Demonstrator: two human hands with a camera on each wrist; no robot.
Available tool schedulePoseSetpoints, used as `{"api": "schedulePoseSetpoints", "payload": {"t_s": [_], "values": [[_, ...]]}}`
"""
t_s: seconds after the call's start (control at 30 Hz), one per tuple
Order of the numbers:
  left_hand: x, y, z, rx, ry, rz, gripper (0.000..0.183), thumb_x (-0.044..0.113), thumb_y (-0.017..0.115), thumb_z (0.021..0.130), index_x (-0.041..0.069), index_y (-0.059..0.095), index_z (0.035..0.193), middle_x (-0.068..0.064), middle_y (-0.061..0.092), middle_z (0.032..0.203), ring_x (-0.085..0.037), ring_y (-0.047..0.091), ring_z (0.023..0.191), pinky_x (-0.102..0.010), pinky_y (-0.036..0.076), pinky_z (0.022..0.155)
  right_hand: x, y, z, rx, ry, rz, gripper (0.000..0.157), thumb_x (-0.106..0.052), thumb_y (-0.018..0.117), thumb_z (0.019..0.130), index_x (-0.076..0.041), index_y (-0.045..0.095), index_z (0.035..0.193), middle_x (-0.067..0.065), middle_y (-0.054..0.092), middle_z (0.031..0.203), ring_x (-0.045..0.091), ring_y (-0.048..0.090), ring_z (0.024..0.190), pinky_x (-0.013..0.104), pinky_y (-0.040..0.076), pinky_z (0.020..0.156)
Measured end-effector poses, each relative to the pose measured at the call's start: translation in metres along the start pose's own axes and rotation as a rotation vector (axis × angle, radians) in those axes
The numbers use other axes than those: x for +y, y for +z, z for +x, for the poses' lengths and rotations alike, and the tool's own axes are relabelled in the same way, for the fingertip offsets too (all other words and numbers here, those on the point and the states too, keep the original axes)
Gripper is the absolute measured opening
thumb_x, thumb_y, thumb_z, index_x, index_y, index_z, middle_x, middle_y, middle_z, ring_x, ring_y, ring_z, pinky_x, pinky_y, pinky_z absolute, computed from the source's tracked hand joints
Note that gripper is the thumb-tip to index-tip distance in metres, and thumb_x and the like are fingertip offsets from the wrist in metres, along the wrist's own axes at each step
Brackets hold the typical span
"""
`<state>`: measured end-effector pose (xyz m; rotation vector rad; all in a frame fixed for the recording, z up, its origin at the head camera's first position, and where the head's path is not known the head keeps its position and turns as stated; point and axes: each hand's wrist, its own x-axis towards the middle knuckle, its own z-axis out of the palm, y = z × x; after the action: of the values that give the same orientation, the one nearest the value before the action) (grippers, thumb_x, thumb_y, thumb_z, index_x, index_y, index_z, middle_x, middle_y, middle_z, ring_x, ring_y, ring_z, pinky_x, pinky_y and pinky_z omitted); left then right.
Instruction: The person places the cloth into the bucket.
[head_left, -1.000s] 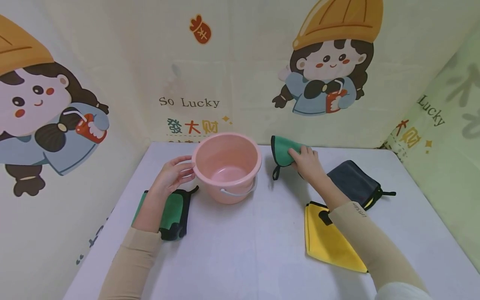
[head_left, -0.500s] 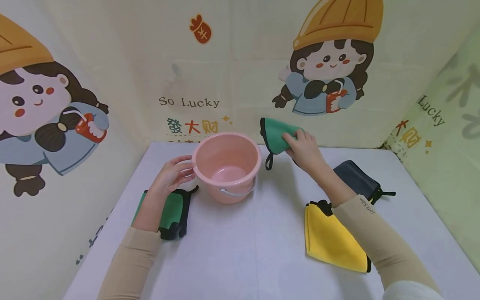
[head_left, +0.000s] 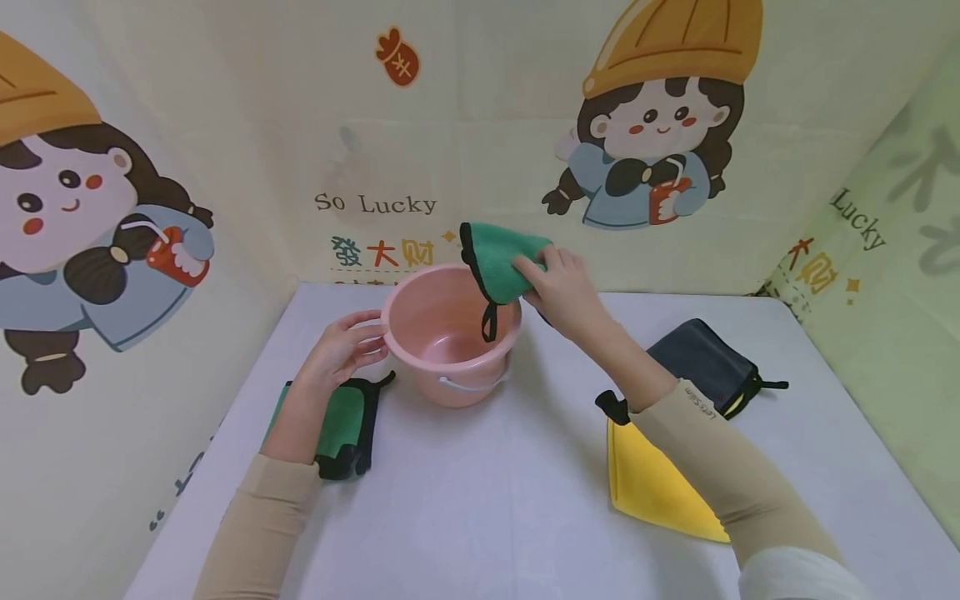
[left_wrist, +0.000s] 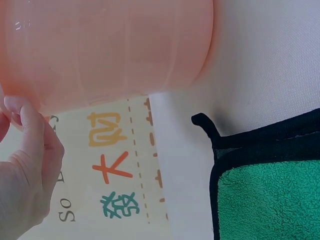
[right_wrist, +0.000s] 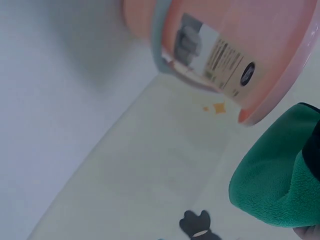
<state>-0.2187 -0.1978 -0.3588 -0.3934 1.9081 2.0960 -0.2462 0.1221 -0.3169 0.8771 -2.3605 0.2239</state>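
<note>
A green cloth [head_left: 504,258] with black edging and a black loop is pinched in my right hand [head_left: 564,287], held over the right part of the pink bucket's mouth. In the right wrist view the green cloth [right_wrist: 272,172] hangs folded near the bucket's rim. The pink bucket [head_left: 450,385] stands upright on the table, its pale handle down at the front. My left hand [head_left: 347,350] touches the outside of the bucket's left rim with fairly straight fingers. In the left wrist view the fingertips of the left hand [left_wrist: 32,160] meet the pink bucket [left_wrist: 110,45] below its rim.
Another green cloth [head_left: 343,425] with black edging lies folded under the left forearm. To the right are a dark navy cloth [head_left: 701,358] and a yellow cloth [head_left: 660,487], partly hidden by the right arm. A printed curtain [head_left: 465,150] rises behind the white table [head_left: 465,500].
My right hand has lifted the green cloth from the right of the bucket and moved it left, over the bucket's mouth. The left hand and bucket have stayed in place.
</note>
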Motion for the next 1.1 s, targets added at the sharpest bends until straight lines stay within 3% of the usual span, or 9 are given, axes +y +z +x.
{"api": "schedulePoseSetpoints", "payload": {"t_s": [0.27, 0.7, 1.1], "values": [[0.0, 0.0, 0.001, -0.01, -0.009, -0.001, 0.056, 0.017, 0.058, 0.09, 0.011, 0.033, 0.139, -0.017, 0.041, 0.133, -0.015, 0.062, 0.085, -0.026, 0.053, 0.077, -0.023, 0.01, 0.014, -0.003, -0.073, 0.024, 0.03, -0.01, 0.066, 0.083, -0.011, 0.051, 0.109, 0.018, 0.048, 0.092, 0.033, 0.049, 0.079, 0.045, 0.045, 0.07], [0.002, 0.002, -0.003, 0.01, -0.005, 0.02, 0.058, 0.018, 0.061, 0.088, 0.009, 0.034, 0.138, -0.016, 0.04, 0.132, -0.019, 0.061, 0.091, -0.028, 0.053, 0.077, -0.043, 0.028, 0.022, -0.184, -0.154, -0.034, 0.031, -0.022, 0.064, 0.086, -0.02, 0.052, 0.114, 0.013, 0.05, 0.098, 0.028, 0.046, 0.092, 0.042, 0.044, 0.077], [0.001, 0.0, 0.0, 0.003, -0.009, 0.026, 0.055, 0.017, 0.059, 0.09, 0.009, 0.034, 0.138, -0.014, 0.043, 0.126, -0.014, 0.062, 0.085, -0.027, 0.053, 0.076, -0.049, 0.039, 0.031, -0.345, -0.219, -0.082, 0.026, -0.016, 0.059, 0.089, -0.024, 0.052, 0.113, 0.012, 0.051, 0.104, 0.028, 0.046, 0.095, 0.043, 0.043, 0.083]]}}
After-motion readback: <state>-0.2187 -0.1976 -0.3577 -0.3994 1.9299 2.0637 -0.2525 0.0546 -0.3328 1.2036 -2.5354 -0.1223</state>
